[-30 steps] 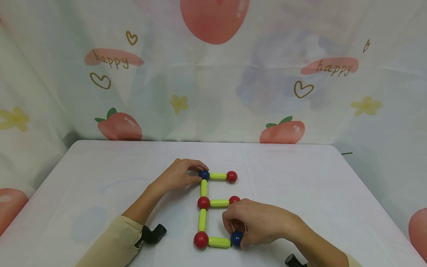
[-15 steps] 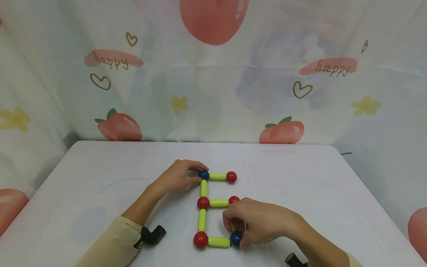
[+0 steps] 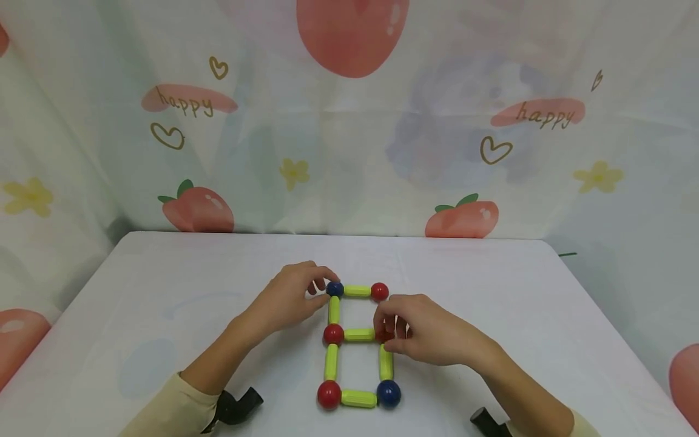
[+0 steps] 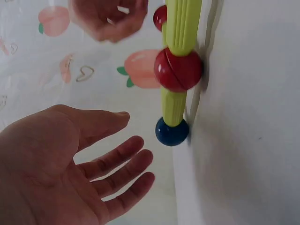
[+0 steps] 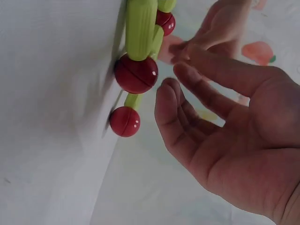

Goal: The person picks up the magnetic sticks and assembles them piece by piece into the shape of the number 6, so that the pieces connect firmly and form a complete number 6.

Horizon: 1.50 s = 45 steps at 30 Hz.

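A flat frame of magnetic balls and yellow-green rods lies on the table. At its far left corner is a blue ball (image 3: 335, 289); my left hand (image 3: 289, 295) is beside it, fingers spread loosely and apart from the ball (image 4: 172, 131) in the left wrist view. My right hand (image 3: 431, 331) hovers by the middle right red ball (image 5: 136, 73), partly hiding it in the head view. Its fingers are loosely bent, with a gap to that ball in the right wrist view. A rod (image 3: 386, 362) joins this ball to the near right blue ball (image 3: 389, 394).
Other red balls stand at the far right corner (image 3: 379, 291), middle left (image 3: 334, 334) and near left corner (image 3: 329, 394). No rod shows between the two upper right balls. A patterned curtain (image 3: 349, 145) hangs behind the white table (image 3: 164, 340).
My right hand has left the near right blue ball and moved away from me to the middle right red ball, uncovering the right-side rod. My left hand has loosened beside the far blue ball.
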Each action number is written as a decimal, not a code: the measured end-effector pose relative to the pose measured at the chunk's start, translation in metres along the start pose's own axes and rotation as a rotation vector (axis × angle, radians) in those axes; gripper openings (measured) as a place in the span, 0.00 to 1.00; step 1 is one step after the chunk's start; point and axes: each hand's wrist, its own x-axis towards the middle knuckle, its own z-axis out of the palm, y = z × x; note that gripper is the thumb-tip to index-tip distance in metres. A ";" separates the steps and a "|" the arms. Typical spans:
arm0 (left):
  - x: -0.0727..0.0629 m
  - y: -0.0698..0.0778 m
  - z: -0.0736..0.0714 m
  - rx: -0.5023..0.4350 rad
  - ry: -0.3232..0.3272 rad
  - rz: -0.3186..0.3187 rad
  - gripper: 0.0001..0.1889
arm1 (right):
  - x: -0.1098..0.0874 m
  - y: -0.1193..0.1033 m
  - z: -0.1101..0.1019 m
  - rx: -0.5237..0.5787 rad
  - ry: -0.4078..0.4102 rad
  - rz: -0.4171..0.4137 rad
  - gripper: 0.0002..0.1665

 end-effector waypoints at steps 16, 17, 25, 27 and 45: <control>-0.064 0.010 0.004 -0.221 -0.556 0.039 0.18 | 0.013 0.019 0.009 0.042 0.015 0.071 0.16; -0.065 0.011 0.005 -0.218 -0.560 0.049 0.17 | 0.013 0.020 0.009 0.042 0.012 0.073 0.15; -0.066 0.012 0.009 -0.242 -0.558 0.051 0.14 | 0.015 0.022 0.009 0.056 0.007 0.084 0.16; -0.067 0.011 0.009 -0.248 -0.554 0.055 0.13 | 0.015 0.022 0.009 0.054 0.007 0.086 0.16; -0.066 0.011 0.010 -0.276 -0.536 0.059 0.14 | 0.014 0.023 0.006 0.047 0.012 0.092 0.16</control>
